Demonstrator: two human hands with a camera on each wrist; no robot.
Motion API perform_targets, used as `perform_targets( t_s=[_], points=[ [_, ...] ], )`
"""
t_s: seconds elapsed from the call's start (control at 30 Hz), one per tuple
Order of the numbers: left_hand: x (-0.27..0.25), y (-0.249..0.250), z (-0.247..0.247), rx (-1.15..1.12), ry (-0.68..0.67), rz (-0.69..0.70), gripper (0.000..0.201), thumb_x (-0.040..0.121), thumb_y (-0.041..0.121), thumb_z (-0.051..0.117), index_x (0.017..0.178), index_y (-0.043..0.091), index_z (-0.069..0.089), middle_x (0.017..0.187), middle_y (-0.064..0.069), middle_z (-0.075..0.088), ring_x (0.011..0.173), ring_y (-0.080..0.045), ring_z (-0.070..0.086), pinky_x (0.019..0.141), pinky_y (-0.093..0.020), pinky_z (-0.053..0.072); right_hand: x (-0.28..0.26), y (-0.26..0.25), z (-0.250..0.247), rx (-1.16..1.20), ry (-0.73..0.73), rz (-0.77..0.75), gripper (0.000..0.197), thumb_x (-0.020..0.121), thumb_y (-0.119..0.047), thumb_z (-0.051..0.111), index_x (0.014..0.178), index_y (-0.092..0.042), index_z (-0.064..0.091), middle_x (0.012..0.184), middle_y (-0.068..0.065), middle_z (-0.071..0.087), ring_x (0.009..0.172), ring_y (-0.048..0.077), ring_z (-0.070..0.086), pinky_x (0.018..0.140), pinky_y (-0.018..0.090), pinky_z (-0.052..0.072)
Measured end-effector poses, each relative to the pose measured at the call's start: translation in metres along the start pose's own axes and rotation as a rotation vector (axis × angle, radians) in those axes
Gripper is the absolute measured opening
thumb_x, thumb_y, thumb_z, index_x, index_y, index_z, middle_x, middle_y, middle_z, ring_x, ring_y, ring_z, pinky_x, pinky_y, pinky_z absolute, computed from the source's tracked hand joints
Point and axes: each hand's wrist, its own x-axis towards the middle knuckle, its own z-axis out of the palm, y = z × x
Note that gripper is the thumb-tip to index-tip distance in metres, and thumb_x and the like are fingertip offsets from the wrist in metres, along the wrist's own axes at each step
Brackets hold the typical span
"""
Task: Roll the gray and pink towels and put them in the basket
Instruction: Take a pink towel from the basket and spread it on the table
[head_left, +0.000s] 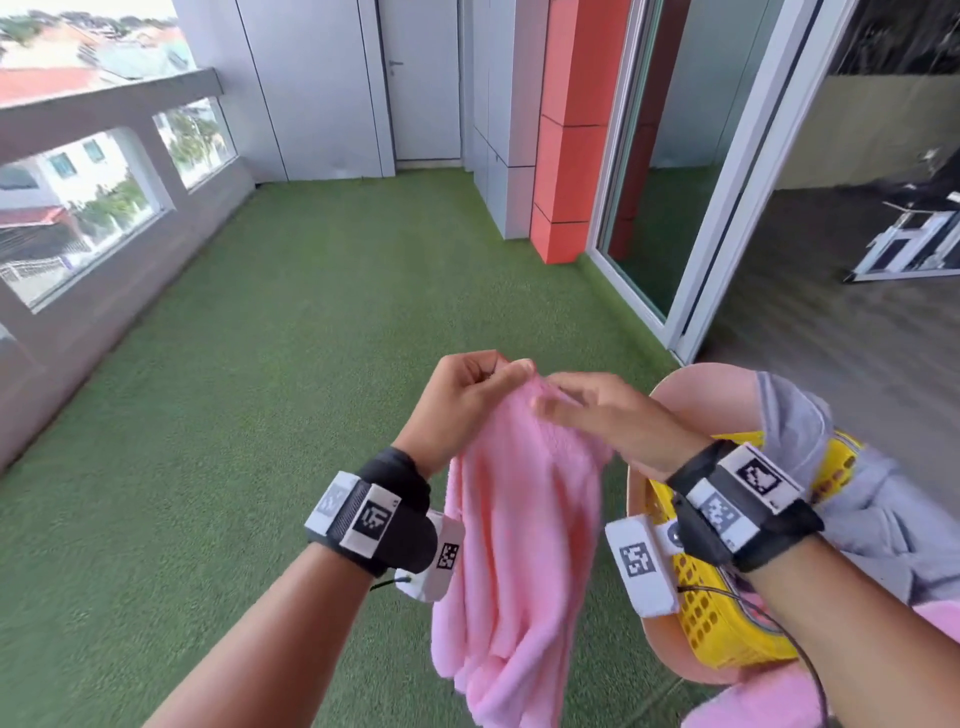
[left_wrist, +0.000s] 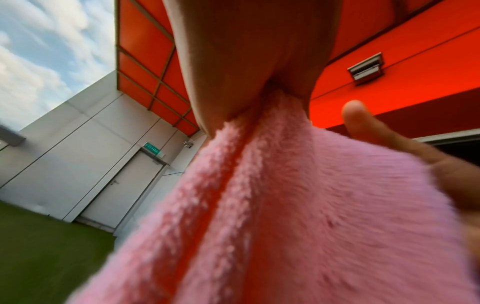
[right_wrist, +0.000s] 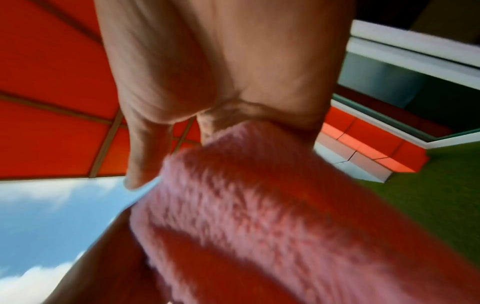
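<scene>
Pink towel (head_left: 524, 519): hangs free, ready for straightening.
Left hand (head_left: 460, 402): pinches top edge.
Right hand (head_left: 613, 421): fingers curled over same edge.

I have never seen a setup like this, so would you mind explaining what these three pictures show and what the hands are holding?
There is no robot: a person wears cameras on the head and both wrists. The large picture looks down from the head at a grass-covered balcony. The left hand pinches the top of a pink towel, which hangs unrolled. The right hand is at the same edge; blur hides whether it grips. The other two pictures look up along each wrist at that towel. On the right, a gray towel drapes over the yellow basket.
</scene>
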Motion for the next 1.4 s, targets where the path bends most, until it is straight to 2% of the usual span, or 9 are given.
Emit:
perform_targets(
  t_s=[0.07,0.23,0.4,0.63,0.8,1.0,1.1,1.2,1.4],
  points=[
    [0.003,0.004,0.001,-0.011,-0.094,-0.007,0.040,0.094,0.033,0.060,0.068,0.004,0.051,0.062,-0.006,0.038,0.053,-0.014,0.030,0.046,-0.028,0.024,0.000,0.003,0.007,-0.021,-0.018,-0.040,0.059,0.079,-0.045,0.073,0.098,0.010,0.063,0.093,0.009,0.063,0.088,0.018,0.057,0.078,0.035,0.044],
    [-0.004,0.000,0.002,-0.029,-0.186,-0.033,0.064,0.092,0.045,0.057,0.069,-0.011,0.038,0.068,-0.009,0.038,0.060,-0.024,0.031,0.049,-0.043,0.023,0.000,-0.018,-0.020,0.513,0.324,-0.113,0.018,0.090,-0.019,0.060,0.078,-0.008,0.068,0.075,0.006,0.065,0.072,0.017,0.061,0.076,0.031,0.043],
    [0.006,0.016,-0.001,-0.055,-0.082,-0.007,0.057,0.093,0.033,0.062,0.066,-0.011,0.037,0.062,-0.010,0.034,0.053,-0.024,0.024,0.047,-0.043,0.018,-0.012,-0.010,0.009,0.063,-0.003,-0.017,0.039,0.085,-0.035,0.067,0.098,0.001,0.068,0.099,0.016,0.070,0.089,0.022,0.065,0.080,0.036,0.049],
    [-0.001,0.008,0.003,-0.044,-0.190,-0.040,0.072,0.088,0.052,0.062,0.068,-0.014,0.039,0.069,-0.015,0.043,0.049,-0.043,0.030,0.046,-0.057,0.028,-0.001,-0.022,-0.014,0.416,0.350,-0.173,0.026,0.090,-0.022,0.062,0.086,0.003,0.064,0.081,0.011,0.063,0.080,0.022,0.060,0.081,0.035,0.042],
    [0.003,0.018,-0.005,-0.009,-0.092,-0.002,0.052,0.092,0.029,0.063,0.060,-0.006,0.040,0.059,-0.008,0.031,0.051,-0.023,0.021,0.047,-0.028,0.023,-0.009,-0.005,0.008,-0.054,-0.036,-0.066,0.034,0.091,-0.029,0.063,0.095,0.004,0.064,0.083,0.007,0.061,0.077,0.014,0.055,0.067,0.025,0.042],
    [-0.004,0.011,-0.007,-0.017,-0.162,-0.050,0.065,0.091,0.044,0.062,0.065,-0.010,0.035,0.068,-0.010,0.034,0.053,-0.037,0.023,0.049,-0.050,0.021,0.000,-0.019,-0.022,0.349,0.295,-0.140,0.029,0.085,-0.030,0.067,0.084,-0.002,0.062,0.080,0.012,0.055,0.080,0.024,0.049,0.079,0.036,0.035],
    [-0.001,0.019,-0.010,-0.053,-0.075,-0.033,0.057,0.093,0.030,0.061,0.063,-0.008,0.033,0.064,-0.010,0.030,0.054,-0.027,0.019,0.052,-0.044,0.014,-0.003,-0.013,-0.007,0.211,0.117,-0.087,0.030,0.084,-0.040,0.067,0.087,-0.010,0.063,0.083,0.012,0.058,0.079,0.023,0.052,0.075,0.032,0.037],
    [0.005,0.026,-0.006,-0.028,-0.120,-0.002,0.052,0.093,0.027,0.061,0.066,-0.012,0.040,0.063,-0.010,0.034,0.054,-0.021,0.023,0.049,-0.039,0.017,-0.006,-0.008,0.015,0.065,-0.061,-0.034,0.054,0.081,-0.047,0.067,0.097,0.004,0.062,0.084,0.011,0.060,0.076,0.021,0.052,0.063,0.024,0.038],
    [0.001,0.020,-0.013,0.037,-0.213,-0.027,0.067,0.092,0.047,0.058,0.072,-0.015,0.041,0.072,-0.009,0.039,0.055,-0.035,0.027,0.051,-0.047,0.025,0.003,-0.021,-0.019,0.431,0.314,-0.125,0.026,0.081,-0.027,0.069,0.083,-0.002,0.066,0.082,0.013,0.065,0.080,0.023,0.060,0.084,0.036,0.041]
  ],
)
